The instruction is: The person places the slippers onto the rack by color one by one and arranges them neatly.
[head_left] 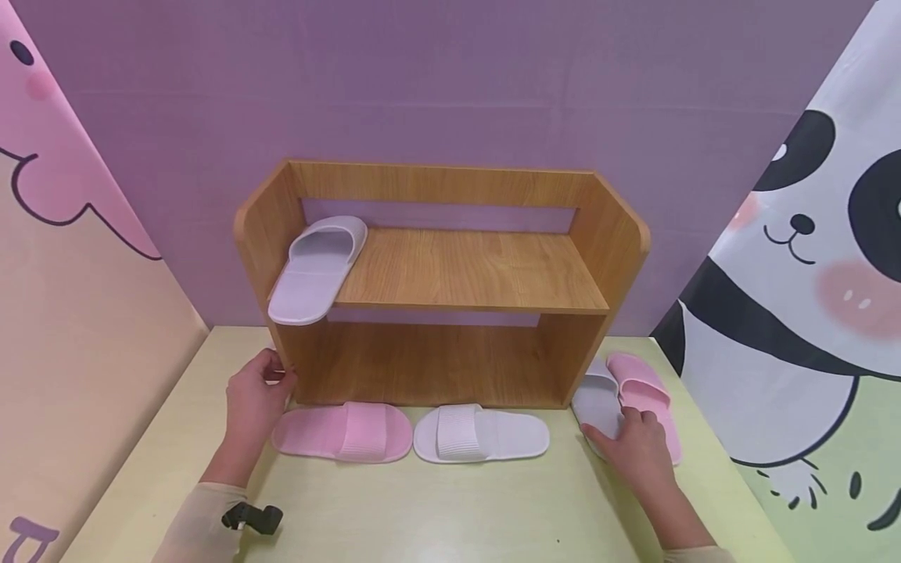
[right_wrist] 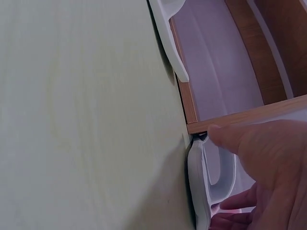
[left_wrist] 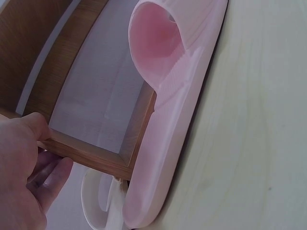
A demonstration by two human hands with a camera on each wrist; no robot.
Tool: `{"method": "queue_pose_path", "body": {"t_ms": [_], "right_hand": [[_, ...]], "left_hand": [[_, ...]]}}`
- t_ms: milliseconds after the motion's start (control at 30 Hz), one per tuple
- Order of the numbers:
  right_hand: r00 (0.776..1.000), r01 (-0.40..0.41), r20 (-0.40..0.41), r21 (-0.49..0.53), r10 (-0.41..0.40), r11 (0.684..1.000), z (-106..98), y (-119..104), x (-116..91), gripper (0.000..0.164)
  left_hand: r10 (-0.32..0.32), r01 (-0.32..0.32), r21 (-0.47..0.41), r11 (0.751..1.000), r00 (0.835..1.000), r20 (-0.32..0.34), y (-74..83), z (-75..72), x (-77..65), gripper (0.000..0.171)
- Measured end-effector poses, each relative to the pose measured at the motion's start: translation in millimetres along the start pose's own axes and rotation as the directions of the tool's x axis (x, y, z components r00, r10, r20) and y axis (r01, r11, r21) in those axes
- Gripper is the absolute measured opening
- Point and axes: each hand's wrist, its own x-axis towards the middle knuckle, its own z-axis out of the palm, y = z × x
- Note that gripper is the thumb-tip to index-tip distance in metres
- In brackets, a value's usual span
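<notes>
Beside the wooden shelf (head_left: 457, 266), my left hand (head_left: 255, 395) holds the front edge of its left side panel (left_wrist: 91, 155), digits on both sides of that edge. Just below those fingers in the left wrist view shows part of a white slipper (left_wrist: 115, 206), mostly hidden in the head view. On the right, my right hand (head_left: 637, 446) spans another white slipper (head_left: 597, 403), thumb at its left side and fingers at its right. A pink slipper (head_left: 647, 383) lies just beyond these fingers. The right fingertips are partly hidden.
A pale lilac slipper (head_left: 310, 285) sits at the left end of the upper board, its toe over the front edge. Along the shelf's front lie a pink slipper (head_left: 310, 432) and a white slipper (head_left: 517, 435). Purple cloth (head_left: 450, 86) hangs behind the table (head_left: 422, 508).
</notes>
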Motion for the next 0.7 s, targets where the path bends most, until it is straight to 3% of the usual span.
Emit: {"method": "queue_pose_path", "body": {"t_ms": [700], "right_hand": [[0.998,-0.054,0.013,-0.073,0.055,0.996,9.0,-6.8,-4.5,0.094]], "left_hand": [[-0.023,0.023,-0.006,1.0,1.0,0.008,-3.5,1.8,0.5,0.006]]}}
